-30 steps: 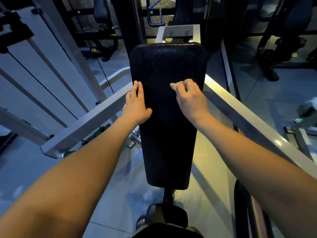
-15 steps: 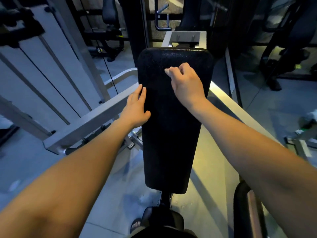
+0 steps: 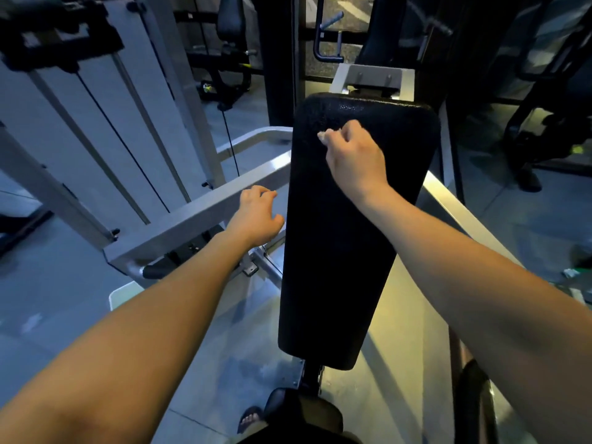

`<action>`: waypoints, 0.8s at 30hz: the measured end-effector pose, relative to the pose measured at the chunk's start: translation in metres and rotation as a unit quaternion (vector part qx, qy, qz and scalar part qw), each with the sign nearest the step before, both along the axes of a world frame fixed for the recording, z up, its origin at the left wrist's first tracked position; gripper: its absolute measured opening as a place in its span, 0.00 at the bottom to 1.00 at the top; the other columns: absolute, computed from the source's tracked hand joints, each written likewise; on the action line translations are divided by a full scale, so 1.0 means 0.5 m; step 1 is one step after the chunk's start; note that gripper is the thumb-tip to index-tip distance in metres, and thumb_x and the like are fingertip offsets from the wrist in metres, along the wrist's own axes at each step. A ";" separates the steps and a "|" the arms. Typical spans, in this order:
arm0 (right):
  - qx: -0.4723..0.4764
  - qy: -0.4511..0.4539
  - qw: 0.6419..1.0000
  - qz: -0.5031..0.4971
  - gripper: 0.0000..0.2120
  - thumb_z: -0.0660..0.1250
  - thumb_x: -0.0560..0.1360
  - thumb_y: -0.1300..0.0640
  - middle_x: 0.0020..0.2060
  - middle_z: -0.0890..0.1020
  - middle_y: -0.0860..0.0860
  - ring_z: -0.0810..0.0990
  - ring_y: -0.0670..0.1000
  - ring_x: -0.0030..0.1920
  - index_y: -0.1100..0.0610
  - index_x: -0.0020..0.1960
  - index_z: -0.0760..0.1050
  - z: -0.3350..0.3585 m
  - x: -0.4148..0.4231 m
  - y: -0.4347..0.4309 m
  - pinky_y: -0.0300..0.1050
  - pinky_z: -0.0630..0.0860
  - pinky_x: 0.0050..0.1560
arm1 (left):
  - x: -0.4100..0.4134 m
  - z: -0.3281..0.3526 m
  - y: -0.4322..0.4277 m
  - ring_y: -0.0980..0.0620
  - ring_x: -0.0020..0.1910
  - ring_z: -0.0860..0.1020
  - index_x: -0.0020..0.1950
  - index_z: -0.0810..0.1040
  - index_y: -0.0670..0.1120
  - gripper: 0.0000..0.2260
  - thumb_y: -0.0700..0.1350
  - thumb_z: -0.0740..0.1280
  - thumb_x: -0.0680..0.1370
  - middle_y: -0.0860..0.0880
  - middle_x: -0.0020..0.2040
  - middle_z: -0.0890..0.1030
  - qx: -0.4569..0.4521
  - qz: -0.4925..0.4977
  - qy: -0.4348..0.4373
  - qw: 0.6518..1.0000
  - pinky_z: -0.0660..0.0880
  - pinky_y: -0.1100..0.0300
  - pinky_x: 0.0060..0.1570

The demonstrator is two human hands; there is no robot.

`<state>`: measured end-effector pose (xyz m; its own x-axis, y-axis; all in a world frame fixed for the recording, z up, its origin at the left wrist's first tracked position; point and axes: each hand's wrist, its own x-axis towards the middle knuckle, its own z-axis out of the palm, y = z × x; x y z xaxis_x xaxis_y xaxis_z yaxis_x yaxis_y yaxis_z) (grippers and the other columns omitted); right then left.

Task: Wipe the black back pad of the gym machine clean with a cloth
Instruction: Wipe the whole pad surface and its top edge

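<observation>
The pad's (image 3: 336,251) far end is seemingly wiped by the curled right hand (image 3: 354,158); no cloth can be made out. The left hand (image 3: 256,216) is held loose, empty. Nearer strokes are needed.

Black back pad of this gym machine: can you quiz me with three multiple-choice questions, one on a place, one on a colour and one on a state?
1. Where on the black textured back pad is the right hand?
A) upper part
B) bottom edge
C) off it

2. What colour is the flat metal bar left of the pad?
A) red
B) silver-grey
C) yellow

3. What is the left hand doing?
A) gripping the pad
B) holding nothing
C) carrying a bottle

Answers:
1 A: it sits near the pad's top, pinching a small pale cloth.
2 B: the bar gleams grey.
3 B: its loose fingers are beside the pad's left edge, with nothing in them.
</observation>
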<state>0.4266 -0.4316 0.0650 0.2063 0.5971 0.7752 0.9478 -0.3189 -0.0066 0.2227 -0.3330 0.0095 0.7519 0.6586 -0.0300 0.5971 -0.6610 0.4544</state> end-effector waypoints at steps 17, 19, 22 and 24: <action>-0.142 -0.015 0.989 0.033 0.07 0.69 0.78 0.63 0.44 0.74 0.58 0.76 0.60 0.41 0.63 0.55 0.78 -0.063 -0.085 0.067 0.47 0.69 0.25 | -0.059 -0.027 -0.002 0.48 0.42 0.77 0.45 0.73 0.47 0.07 0.47 0.62 0.81 0.48 0.41 0.78 -0.023 0.093 -0.072 0.993 0.76 0.50 0.43; -0.238 -0.027 0.968 0.071 0.11 0.76 0.70 0.64 0.42 0.75 0.57 0.77 0.59 0.38 0.62 0.51 0.79 -0.136 -0.110 0.039 0.44 0.61 0.24 | -0.063 -0.027 0.000 0.50 0.42 0.77 0.46 0.74 0.48 0.05 0.46 0.62 0.80 0.49 0.42 0.79 -0.035 0.096 -0.072 0.992 0.76 0.52 0.43; -0.338 -0.043 0.937 0.083 0.14 0.83 0.63 0.60 0.41 0.75 0.53 0.76 0.54 0.35 0.57 0.43 0.80 -0.200 -0.128 0.001 0.42 0.56 0.25 | -0.074 -0.029 0.011 0.48 0.44 0.77 0.49 0.74 0.47 0.04 0.46 0.61 0.80 0.50 0.45 0.78 -0.035 0.101 -0.080 0.991 0.74 0.53 0.43; -0.315 -0.037 0.944 0.086 0.10 0.80 0.67 0.61 0.41 0.74 0.54 0.76 0.56 0.36 0.57 0.42 0.80 -0.162 -0.121 0.010 0.42 0.57 0.25 | -0.079 -0.025 0.015 0.49 0.45 0.76 0.51 0.74 0.48 0.04 0.46 0.61 0.80 0.49 0.47 0.78 -0.038 0.096 -0.082 0.991 0.74 0.52 0.43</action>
